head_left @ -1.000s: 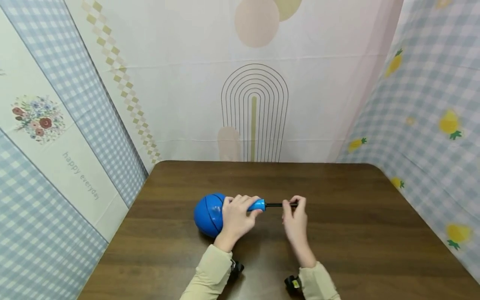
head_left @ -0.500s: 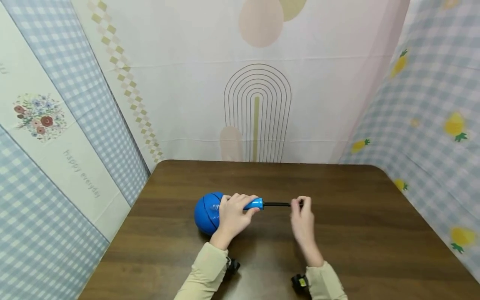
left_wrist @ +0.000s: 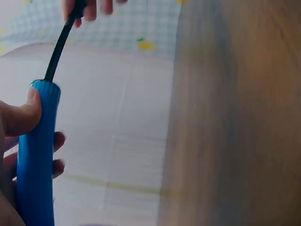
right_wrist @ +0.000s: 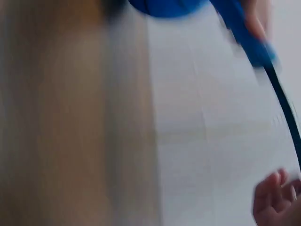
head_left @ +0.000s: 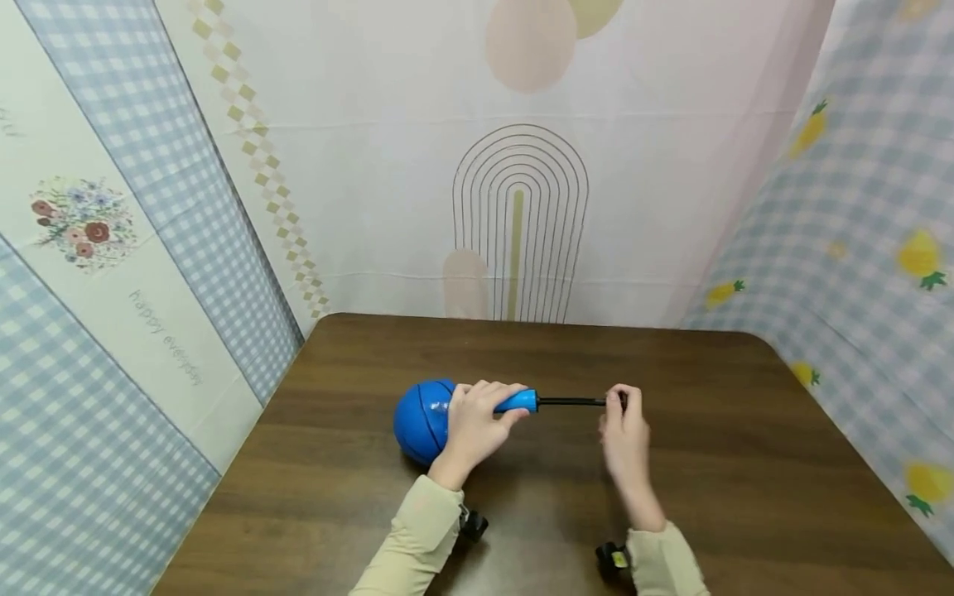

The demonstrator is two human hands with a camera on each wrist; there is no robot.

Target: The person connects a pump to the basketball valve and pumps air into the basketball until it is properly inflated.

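A blue ball (head_left: 420,424) with black seam lines sits on the brown table, left of the middle. My left hand (head_left: 477,422) wraps its fingers and thumb round the blue barrel (head_left: 526,401) of a hand pump, close beside the ball. Out of the barrel's right end runs a thin black rod (head_left: 570,401). At its far end, my right hand (head_left: 628,434) grips the black handle, mostly hidden by the fingers. In the left wrist view, the left thumb presses along the pump barrel (left_wrist: 38,150). Where the pump meets the ball is hidden behind the left hand.
The wooden table (head_left: 358,530) has rounded far corners. A white patterned cloth (head_left: 373,190) hangs behind it, with checked cloths on the left and right (head_left: 842,273). A small black camera (head_left: 474,525) is on the left wrist and another (head_left: 613,559) on the right.
My right hand has moved to the right, drawing more of the black rod out of the pump barrel. The left hand keeps its grip beside the ball. The head view has shifted slightly.
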